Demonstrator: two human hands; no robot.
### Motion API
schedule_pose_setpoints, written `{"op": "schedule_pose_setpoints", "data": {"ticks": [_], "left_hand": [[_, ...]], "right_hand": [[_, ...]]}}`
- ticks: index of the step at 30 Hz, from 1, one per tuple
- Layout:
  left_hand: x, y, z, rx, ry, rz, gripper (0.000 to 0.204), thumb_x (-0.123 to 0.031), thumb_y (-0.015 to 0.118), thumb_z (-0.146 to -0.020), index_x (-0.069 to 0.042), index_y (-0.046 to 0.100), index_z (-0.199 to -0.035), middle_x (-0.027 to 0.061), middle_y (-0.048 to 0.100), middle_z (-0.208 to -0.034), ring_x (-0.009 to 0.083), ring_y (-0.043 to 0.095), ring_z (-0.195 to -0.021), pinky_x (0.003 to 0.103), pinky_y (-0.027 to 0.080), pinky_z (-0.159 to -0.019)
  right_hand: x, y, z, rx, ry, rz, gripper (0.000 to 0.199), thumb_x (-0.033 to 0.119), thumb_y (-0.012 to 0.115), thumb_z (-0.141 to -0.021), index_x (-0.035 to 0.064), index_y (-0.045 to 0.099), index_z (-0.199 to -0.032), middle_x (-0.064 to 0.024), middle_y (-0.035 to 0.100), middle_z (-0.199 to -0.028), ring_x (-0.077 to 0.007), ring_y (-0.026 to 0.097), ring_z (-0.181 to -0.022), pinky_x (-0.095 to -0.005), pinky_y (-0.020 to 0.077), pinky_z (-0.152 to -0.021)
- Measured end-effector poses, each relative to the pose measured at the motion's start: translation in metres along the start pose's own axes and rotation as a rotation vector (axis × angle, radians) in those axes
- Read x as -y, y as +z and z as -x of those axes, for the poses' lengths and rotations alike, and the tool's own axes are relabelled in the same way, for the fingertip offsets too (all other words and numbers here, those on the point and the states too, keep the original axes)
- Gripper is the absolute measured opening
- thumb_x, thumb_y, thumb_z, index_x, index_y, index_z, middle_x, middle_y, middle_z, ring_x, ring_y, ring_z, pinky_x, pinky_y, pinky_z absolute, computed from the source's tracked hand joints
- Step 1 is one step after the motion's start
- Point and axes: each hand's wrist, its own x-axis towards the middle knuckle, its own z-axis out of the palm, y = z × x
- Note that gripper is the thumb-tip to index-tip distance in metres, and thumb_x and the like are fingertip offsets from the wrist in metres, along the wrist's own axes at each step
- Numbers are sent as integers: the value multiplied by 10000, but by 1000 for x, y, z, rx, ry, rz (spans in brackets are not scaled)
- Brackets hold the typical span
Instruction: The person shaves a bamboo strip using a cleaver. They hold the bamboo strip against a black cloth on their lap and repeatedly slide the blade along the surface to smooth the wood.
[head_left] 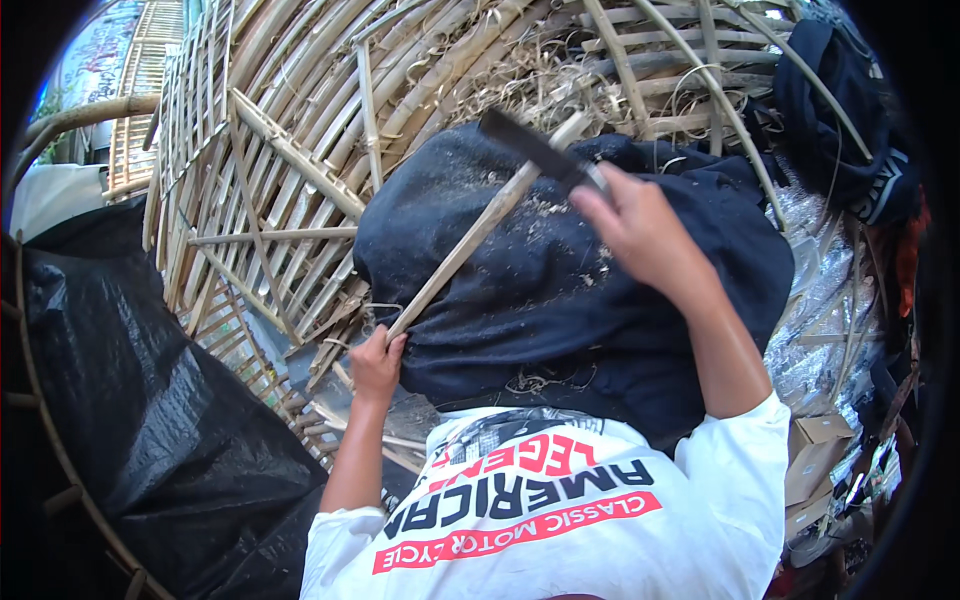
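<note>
My left hand (377,362) is closed around the near end of a long, pale bamboo stick (462,248). The stick slants away to the upper right across the dark cloth (640,330) over my lap. In my right hand (642,228), somewhat blurred, is a knife (530,148) with a broad dark blade. The blade crosses the stick near its far end; whether the edge touches the wood I cannot tell. Fingers wrap the knife's handle and mostly hide it. Bits of wood shavings are scattered on the cloth.
Bamboo strips (430,105) and a slatted bamboo frame (270,190) fill the far side, with curled shavings (545,85) among them. A black plastic sheet (130,370) hangs at left. At right are a cardboard box (815,455), silvery sheeting (815,255) and dark clothing (835,110).
</note>
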Motion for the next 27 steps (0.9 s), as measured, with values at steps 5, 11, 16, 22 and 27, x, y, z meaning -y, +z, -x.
{"op": "schedule_pose_setpoints", "data": {"ticks": [5,11,16,22,27], "left_hand": [[5,9,-1,-18,7,58,349,-290,656,-934,-17,508,-774,226,540,-629,458,564,-618,479,402,-520],[5,11,6,2,-58,45,355,-313,630,-952,-14,517,-795,232,544,-645,462,558,-625,483,402,-526],[-6,3,3,-5,-36,27,342,-284,627,-953,-10,501,-793,233,545,-648,469,551,-625,495,392,-527],[-8,10,-1,-6,-27,17,332,-294,612,-964,-6,532,-819,234,563,-659,464,569,-634,482,410,-534],[-17,9,-2,10,-74,114,336,-277,610,-965,-7,505,-794,225,543,-634,462,565,-629,471,407,-532]], "right_hand": [[-17,40,6,-146,-28,71,328,330,594,-954,3,577,-946,-247,645,-736,-467,629,-724,-517,482,-654],[-6,11,-10,-150,-10,-152,289,283,576,-968,-6,574,-972,-257,635,-731,-431,654,-709,-446,497,-617],[-25,29,-4,-54,-85,-75,322,303,571,-973,-19,558,-976,-280,635,-752,-464,647,-739,-472,501,-644],[-21,36,1,120,-2,-112,356,341,578,-963,-14,596,-974,-269,661,-792,-486,636,-820,-507,501,-696],[-12,22,-3,12,-17,-259,337,313,616,-951,-22,581,-947,-218,623,-685,-386,606,-609,-397,457,-579]]}}
